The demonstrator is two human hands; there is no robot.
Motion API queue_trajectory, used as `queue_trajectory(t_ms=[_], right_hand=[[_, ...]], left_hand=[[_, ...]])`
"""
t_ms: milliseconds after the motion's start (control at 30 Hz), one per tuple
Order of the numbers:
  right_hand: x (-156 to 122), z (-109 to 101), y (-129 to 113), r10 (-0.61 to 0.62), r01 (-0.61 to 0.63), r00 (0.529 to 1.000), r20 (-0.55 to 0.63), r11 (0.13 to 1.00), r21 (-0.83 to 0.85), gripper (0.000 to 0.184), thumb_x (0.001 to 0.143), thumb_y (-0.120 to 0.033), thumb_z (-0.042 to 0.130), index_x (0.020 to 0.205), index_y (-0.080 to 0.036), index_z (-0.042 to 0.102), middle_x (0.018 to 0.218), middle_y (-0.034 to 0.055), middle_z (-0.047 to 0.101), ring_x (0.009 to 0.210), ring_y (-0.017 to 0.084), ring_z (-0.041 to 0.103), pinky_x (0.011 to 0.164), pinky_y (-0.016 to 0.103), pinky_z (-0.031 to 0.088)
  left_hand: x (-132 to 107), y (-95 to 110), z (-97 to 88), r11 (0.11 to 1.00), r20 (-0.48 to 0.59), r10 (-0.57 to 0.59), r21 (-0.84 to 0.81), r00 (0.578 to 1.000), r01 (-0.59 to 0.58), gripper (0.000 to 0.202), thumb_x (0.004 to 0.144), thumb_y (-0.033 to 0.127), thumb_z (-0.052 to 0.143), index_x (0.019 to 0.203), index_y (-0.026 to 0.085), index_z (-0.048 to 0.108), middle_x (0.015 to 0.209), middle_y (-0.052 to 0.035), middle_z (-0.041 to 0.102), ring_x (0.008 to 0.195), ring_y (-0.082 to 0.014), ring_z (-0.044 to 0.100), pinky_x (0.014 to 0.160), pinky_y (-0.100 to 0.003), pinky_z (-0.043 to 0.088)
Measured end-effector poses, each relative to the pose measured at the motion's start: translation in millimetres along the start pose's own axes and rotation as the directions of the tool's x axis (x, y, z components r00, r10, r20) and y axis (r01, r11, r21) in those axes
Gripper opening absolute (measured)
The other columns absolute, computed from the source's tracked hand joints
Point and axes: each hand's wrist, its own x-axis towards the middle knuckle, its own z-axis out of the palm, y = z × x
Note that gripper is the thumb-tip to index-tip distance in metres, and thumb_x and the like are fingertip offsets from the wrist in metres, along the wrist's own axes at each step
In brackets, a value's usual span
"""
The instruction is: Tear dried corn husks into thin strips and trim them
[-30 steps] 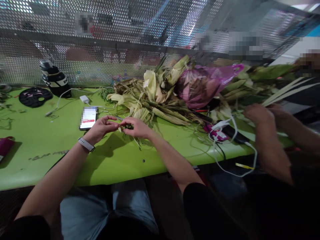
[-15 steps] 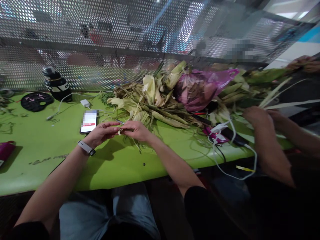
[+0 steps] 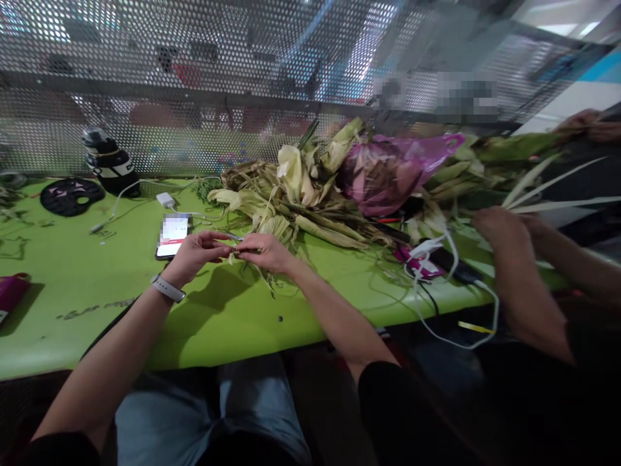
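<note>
In the head view, the left hand (image 3: pixel 196 254) and right hand (image 3: pixel 264 251) met fingertip to fingertip above the green table (image 3: pixel 121 343). Between them was a small plant piece (image 3: pixel 231 258), pinched by the thumb and fingers of each — a light, two-sided hold that probably suited something so slight, though its exact shape was mostly hidden. The pile of dry husks (image 3: pixel 301 194) lay just beyond the right hand, likely to be within easy reach, with a purple bag (image 3: pixel 383 184) against it. A phone (image 3: pixel 173 237) lay beside the left hand, screen up, perhaps for a ready glance. Well to the right, a co-worker's hand (image 3: pixel 497 225) was by some pale strips (image 3: pixel 538 184); its grip could not be told.
</note>
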Motion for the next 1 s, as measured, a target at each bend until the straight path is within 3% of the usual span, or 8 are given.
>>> queue_trajectory(t_ms=[167, 233, 367, 533, 633, 833, 933, 1000], right_hand=[[0.0, -1.0, -0.1, -0.021, 0.02, 1.0, -0.021, 0.999, -0.044, 0.021, 0.085, -0.026, 0.065, 0.102, -0.018, 0.074, 0.09, 0.0076, 0.071, 0.081, 0.017, 0.064, 0.076, 0.033, 0.052], [-0.4, -0.7, 0.2, -0.034, 0.034, 0.999, -0.008, 0.997, -0.067, 0.021, 0.085, -0.026, 0.064, 0.102, -0.019, 0.074, 0.09, 0.0071, 0.071, 0.082, 0.017, 0.064, 0.077, 0.033, 0.052], [-1.5, 1.1, 1.7, -0.034, 0.038, 0.999, 0.025, 0.984, -0.176, 0.022, 0.087, -0.027, 0.062, 0.105, -0.021, 0.073, 0.098, 0.0072, 0.072, 0.088, 0.017, 0.064, 0.08, 0.034, 0.051], [-2.2, 1.8, 2.2, -0.05, 0.062, 0.997, 0.05, 0.959, -0.278, 0.023, 0.09, -0.027, 0.059, 0.107, -0.019, 0.072, 0.1, 0.0087, 0.071, 0.091, 0.019, 0.065, 0.081, 0.034, 0.051], [-1.8, 2.4, 1.1, -0.041, 0.056, 0.998, 0.056, 0.952, -0.3, 0.023, 0.09, -0.025, 0.059, 0.107, -0.018, 0.072, 0.099, 0.0088, 0.071, 0.089, 0.019, 0.065, 0.078, 0.033, 0.051], [-1.6, 4.5, -1.3, -0.028, 0.042, 0.999, 0.044, 0.939, -0.341, 0.022, 0.091, -0.025, 0.058, 0.106, -0.018, 0.072, 0.099, 0.007, 0.072, 0.087, 0.016, 0.065, 0.075, 0.03, 0.052], [-2.0, 4.0, -2.6, -0.049, 0.06, 0.998, 0.039, 0.936, -0.346, 0.022, 0.091, -0.025, 0.058, 0.106, -0.018, 0.071, 0.099, 0.0071, 0.071, 0.088, 0.016, 0.065, 0.076, 0.03, 0.052], [-2.1, 3.7, -3.3, -0.055, 0.068, 0.997, 0.046, 0.933, -0.352, 0.022, 0.091, -0.024, 0.057, 0.107, -0.018, 0.071, 0.098, 0.0074, 0.071, 0.087, 0.016, 0.065, 0.075, 0.03, 0.052]], left_hand=[[-3.4, -0.7, 5.2, 0.931, -0.081, 0.247, 0.295, 0.966, -0.213, 0.032, 0.071, 0.034, 0.078, 0.096, 0.016, 0.074, 0.084, -0.0074, 0.075, 0.077, -0.0187, 0.069, 0.072, -0.031, 0.056], [-3.5, -1.7, 5.8, 0.9, -0.08, 0.295, 0.359, 0.952, -0.248, 0.026, 0.072, 0.034, 0.077, 0.092, 0.017, 0.074, 0.083, -0.0067, 0.074, 0.076, -0.0182, 0.068, 0.073, -0.03, 0.055], [-1.2, -2.7, 5.4, 0.918, -0.034, 0.237, 0.334, 0.971, -0.212, 0.027, 0.072, 0.032, 0.077, 0.094, 0.017, 0.074, 0.082, -0.007, 0.074, 0.072, -0.0175, 0.068, 0.07, -0.03, 0.055], [0.7, -6.1, 4.7, 0.837, 0.007, 0.22, 0.512, 0.975, -0.193, 0.022, 0.079, 0.035, 0.069, 0.09, 0.017, 0.074, 0.081, -0.0073, 0.074, 0.068, -0.0163, 0.067, 0.063, -0.027, 0.054], [-0.3, -7.8, 5.4, 0.824, 0.012, 0.199, 0.539, 0.98, -0.174, 0.025, 0.082, 0.038, 0.065, 0.09, 0.016, 0.072, 0.077, -0.0071, 0.074, 0.065, -0.0168, 0.068, 0.062, -0.028, 0.055], [-3.0, -7.3, 9.3, 0.69, -0.013, 0.302, 0.693, 0.953, -0.209, 0.018, 0.083, 0.031, 0.061, 0.086, 0.016, 0.068, 0.077, -0.0073, 0.074, 0.067, -0.0182, 0.068, 0.062, -0.03, 0.054], [-2.8, -8.3, 9.7, 0.732, -0.02, 0.305, 0.644, 0.952, -0.222, 0.016, 0.082, 0.03, 0.061, 0.087, 0.015, 0.067, 0.076, -0.007, 0.073, 0.065, -0.0171, 0.068, 0.062, -0.029, 0.055], [-2.7, -8.7, 9.8, 0.78, -0.025, 0.294, 0.584, 0.955, -0.225, 0.021, 0.082, 0.028, 0.062, 0.097, 0.014, 0.066, 0.078, -0.0068, 0.074, 0.065, -0.0163, 0.069, 0.062, -0.028, 0.055]])
